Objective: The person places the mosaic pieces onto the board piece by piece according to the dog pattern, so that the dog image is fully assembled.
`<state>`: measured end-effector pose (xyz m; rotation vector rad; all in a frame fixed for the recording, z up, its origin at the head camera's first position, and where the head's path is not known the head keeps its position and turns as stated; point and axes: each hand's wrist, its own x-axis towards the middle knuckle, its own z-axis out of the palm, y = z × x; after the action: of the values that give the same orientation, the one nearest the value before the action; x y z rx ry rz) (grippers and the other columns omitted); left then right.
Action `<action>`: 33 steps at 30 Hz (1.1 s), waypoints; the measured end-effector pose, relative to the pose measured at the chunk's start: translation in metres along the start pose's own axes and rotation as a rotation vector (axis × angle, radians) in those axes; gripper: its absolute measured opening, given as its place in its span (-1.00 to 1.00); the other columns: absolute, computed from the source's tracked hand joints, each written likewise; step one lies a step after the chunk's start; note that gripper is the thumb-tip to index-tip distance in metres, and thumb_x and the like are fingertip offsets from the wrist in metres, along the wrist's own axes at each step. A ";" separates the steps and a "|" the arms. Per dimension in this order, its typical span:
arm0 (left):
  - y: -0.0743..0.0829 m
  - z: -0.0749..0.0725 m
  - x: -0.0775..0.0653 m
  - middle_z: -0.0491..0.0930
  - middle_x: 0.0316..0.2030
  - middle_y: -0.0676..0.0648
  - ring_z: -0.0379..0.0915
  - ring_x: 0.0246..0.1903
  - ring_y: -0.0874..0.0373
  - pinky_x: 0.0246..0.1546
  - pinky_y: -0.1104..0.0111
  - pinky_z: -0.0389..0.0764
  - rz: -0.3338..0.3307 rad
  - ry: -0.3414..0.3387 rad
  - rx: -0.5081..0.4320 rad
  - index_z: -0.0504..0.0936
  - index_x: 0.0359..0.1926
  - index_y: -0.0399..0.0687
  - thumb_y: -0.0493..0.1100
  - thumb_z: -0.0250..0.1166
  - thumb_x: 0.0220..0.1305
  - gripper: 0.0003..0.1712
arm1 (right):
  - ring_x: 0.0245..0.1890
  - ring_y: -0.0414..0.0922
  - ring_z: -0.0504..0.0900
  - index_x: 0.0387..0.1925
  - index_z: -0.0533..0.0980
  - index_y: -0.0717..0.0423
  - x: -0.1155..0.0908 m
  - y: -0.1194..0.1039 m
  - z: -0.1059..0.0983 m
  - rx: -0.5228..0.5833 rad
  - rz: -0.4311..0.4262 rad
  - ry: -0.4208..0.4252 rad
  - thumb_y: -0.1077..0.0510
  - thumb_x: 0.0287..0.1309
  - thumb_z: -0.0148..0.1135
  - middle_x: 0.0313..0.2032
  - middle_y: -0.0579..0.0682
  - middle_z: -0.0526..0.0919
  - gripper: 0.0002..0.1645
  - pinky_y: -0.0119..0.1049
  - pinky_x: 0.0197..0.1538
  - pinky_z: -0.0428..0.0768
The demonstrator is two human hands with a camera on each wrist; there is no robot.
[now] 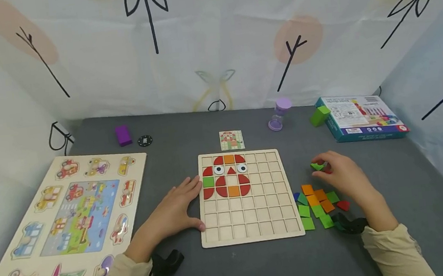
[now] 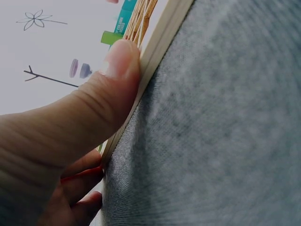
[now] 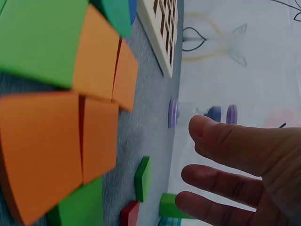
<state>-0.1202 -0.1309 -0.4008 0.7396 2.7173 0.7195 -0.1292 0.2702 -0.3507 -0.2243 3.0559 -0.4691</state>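
Observation:
My left hand (image 1: pixel 178 206) rests against the left side of a wooden grid board (image 1: pixel 252 225). In the left wrist view its thumb (image 2: pixel 120 63) touches the board's edge, with the other fingers farther along that side. Red, orange and green pieces and two round eye pieces sit in the board's upper left cells. My right hand (image 1: pixel 345 176) hovers over a green piece (image 1: pixel 317 166) and a red piece, beyond a pile of loose pieces (image 1: pixel 315 200). In the right wrist view, thumb and fingers are apart with nothing between them, and that green piece (image 3: pixel 143 179) lies on the table.
Behind the board lie a small pattern card (image 1: pixel 232 140) and a purple hourglass (image 1: pixel 279 114). A game box (image 1: pixel 366 114) stands at back right, a green block (image 1: pixel 319 116) beside it. A vehicle puzzle (image 1: pixel 29 214) covers the left; a purple block (image 1: pixel 123 135) and black chip (image 1: pixel 145 140) lie beyond.

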 end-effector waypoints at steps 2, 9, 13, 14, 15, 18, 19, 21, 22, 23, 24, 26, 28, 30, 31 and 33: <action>0.000 0.000 0.000 0.00 0.34 -0.06 -0.20 0.34 -0.04 0.24 -0.04 -0.05 -0.001 0.003 -0.001 0.11 0.32 -0.12 0.18 0.47 -0.39 0.21 | -0.35 -0.04 0.47 -0.15 0.51 0.16 0.000 0.005 -0.002 0.004 0.015 -0.001 0.13 -0.02 0.27 -0.27 0.09 0.52 -0.66 -0.14 -0.30 0.51; 0.000 -0.002 -0.001 0.00 0.34 -0.06 -0.19 0.33 -0.04 0.24 -0.04 -0.05 -0.001 0.009 0.001 0.11 0.32 -0.12 0.18 0.47 -0.38 0.21 | -0.31 0.01 0.45 -0.11 0.50 0.19 0.008 0.020 -0.008 -0.017 0.074 -0.055 0.13 0.02 0.24 -0.21 0.17 0.51 -0.63 -0.10 -0.30 0.48; 0.000 -0.002 -0.002 0.01 0.34 -0.08 -0.19 0.33 -0.05 0.23 -0.05 -0.04 0.002 0.008 -0.005 0.11 0.31 -0.14 0.18 0.47 -0.38 0.21 | -0.28 0.06 0.48 -0.08 0.49 0.25 0.015 0.023 -0.005 -0.061 0.118 -0.143 0.04 0.00 0.25 -0.19 0.22 0.52 -0.52 -0.02 -0.24 0.47; 0.001 -0.002 -0.002 0.01 0.34 -0.08 -0.18 0.33 -0.06 0.23 -0.05 -0.04 0.006 0.008 -0.006 0.11 0.31 -0.14 0.18 0.47 -0.38 0.21 | -0.27 0.06 0.48 -0.07 0.49 0.26 0.017 0.023 -0.004 -0.077 0.131 -0.169 0.01 0.00 0.25 -0.20 0.21 0.53 -0.49 0.00 -0.22 0.47; 0.001 -0.002 -0.002 0.01 0.34 -0.08 -0.18 0.33 -0.06 0.23 -0.05 -0.04 0.007 0.007 -0.008 0.11 0.31 -0.14 0.18 0.47 -0.38 0.21 | -0.26 0.06 0.49 -0.07 0.49 0.27 0.019 0.022 -0.003 -0.096 0.144 -0.191 -0.01 -0.01 0.25 -0.20 0.21 0.54 -0.47 0.01 -0.21 0.46; 0.001 -0.001 -0.002 0.01 0.34 -0.08 -0.18 0.33 -0.05 0.23 -0.05 -0.04 0.006 0.004 -0.014 0.11 0.31 -0.14 0.18 0.47 -0.38 0.21 | -0.32 0.02 0.49 -0.09 0.50 0.29 0.025 0.021 -0.001 -0.146 0.172 -0.233 -0.05 -0.01 0.24 -0.26 0.17 0.55 -0.46 -0.03 -0.25 0.47; 0.001 -0.001 -0.001 0.01 0.34 -0.07 -0.18 0.33 -0.05 0.23 -0.05 -0.04 0.005 0.004 -0.013 0.11 0.31 -0.14 0.18 0.47 -0.38 0.21 | -0.36 0.00 0.48 -0.13 0.50 0.28 0.026 0.020 -0.001 -0.156 0.181 -0.235 -0.04 0.00 0.24 -0.29 0.15 0.55 -0.49 -0.07 -0.30 0.47; 0.001 0.000 -0.001 0.01 0.34 -0.06 -0.19 0.33 -0.04 0.24 -0.04 -0.05 0.003 0.004 -0.013 0.11 0.31 -0.13 0.18 0.47 -0.38 0.21 | -0.45 -0.03 0.45 -0.19 0.50 0.28 0.029 0.018 0.000 -0.168 0.197 -0.236 -0.01 0.01 0.23 -0.37 0.12 0.54 -0.55 -0.15 -0.39 0.45; 0.002 0.000 -0.001 0.01 0.34 -0.06 -0.19 0.33 -0.04 0.24 -0.04 -0.05 0.003 0.004 -0.012 0.11 0.31 -0.13 0.17 0.47 -0.38 0.21 | -0.48 -0.04 0.42 -0.23 0.50 0.28 0.030 0.017 0.000 -0.172 0.203 -0.236 0.00 0.01 0.23 -0.41 0.11 0.53 -0.58 -0.19 -0.43 0.42; 0.002 -0.001 -0.001 0.01 0.34 -0.06 -0.19 0.33 -0.04 0.24 -0.04 -0.04 0.003 0.004 -0.010 0.11 0.31 -0.13 0.17 0.47 -0.38 0.21 | -0.51 -0.05 0.40 -0.26 0.49 0.27 0.031 0.016 0.000 -0.175 0.209 -0.236 0.02 0.02 0.22 -0.44 0.09 0.51 -0.61 -0.22 -0.47 0.40; 0.002 -0.001 -0.001 0.01 0.34 -0.06 -0.18 0.33 -0.04 0.24 -0.04 -0.04 0.004 0.004 -0.008 0.12 0.31 -0.13 0.17 0.47 -0.38 0.20 | -0.53 -0.06 0.38 -0.29 0.48 0.26 0.031 0.014 0.000 -0.178 0.209 -0.230 0.03 0.02 0.22 -0.47 0.08 0.49 -0.64 -0.25 -0.50 0.36; 0.002 -0.001 0.000 0.01 0.34 -0.07 -0.18 0.33 -0.04 0.24 -0.04 -0.04 0.005 0.003 -0.005 0.11 0.31 -0.13 0.17 0.47 -0.38 0.21 | -0.55 -0.07 0.38 -0.31 0.48 0.26 0.032 0.009 0.000 -0.174 0.193 -0.207 0.05 0.02 0.22 -0.50 0.06 0.48 -0.67 -0.27 -0.52 0.34; 0.002 -0.001 0.000 0.01 0.34 -0.07 -0.18 0.33 -0.04 0.23 -0.04 -0.03 0.004 0.003 -0.002 0.12 0.31 -0.14 0.17 0.47 -0.38 0.21 | -0.53 -0.06 0.41 -0.30 0.49 0.26 0.031 0.001 0.002 -0.156 0.158 -0.165 0.06 0.01 0.22 -0.47 0.07 0.50 -0.67 -0.25 -0.51 0.37; 0.002 -0.001 -0.001 0.01 0.34 -0.07 -0.18 0.33 -0.04 0.23 -0.04 -0.04 0.001 0.003 -0.005 0.12 0.31 -0.14 0.17 0.47 -0.38 0.21 | -0.49 -0.05 0.46 -0.28 0.51 0.23 0.030 -0.011 0.004 -0.128 0.103 -0.111 0.06 0.00 0.23 -0.42 0.09 0.54 -0.68 -0.21 -0.49 0.43; 0.002 -0.001 -0.001 0.01 0.34 -0.07 -0.18 0.33 -0.04 0.23 -0.04 -0.04 0.000 0.004 -0.005 0.12 0.31 -0.14 0.17 0.47 -0.38 0.21 | -0.47 -0.05 0.48 -0.26 0.52 0.22 0.028 -0.019 0.006 -0.111 0.073 -0.088 0.06 0.00 0.23 -0.38 0.10 0.56 -0.68 -0.20 -0.48 0.45; 0.002 -0.001 -0.001 0.02 0.33 -0.08 -0.18 0.33 -0.04 0.23 -0.05 -0.03 0.000 0.005 -0.006 0.12 0.31 -0.14 0.17 0.47 -0.38 0.20 | -0.44 -0.05 0.51 -0.23 0.53 0.17 0.024 -0.037 0.010 -0.077 0.006 -0.047 0.07 -0.01 0.25 -0.33 0.10 0.57 -0.69 -0.19 -0.47 0.47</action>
<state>-0.1186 -0.1307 -0.3984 0.7377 2.7185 0.7294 -0.1477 0.2292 -0.3493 -0.2257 3.0305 -0.3403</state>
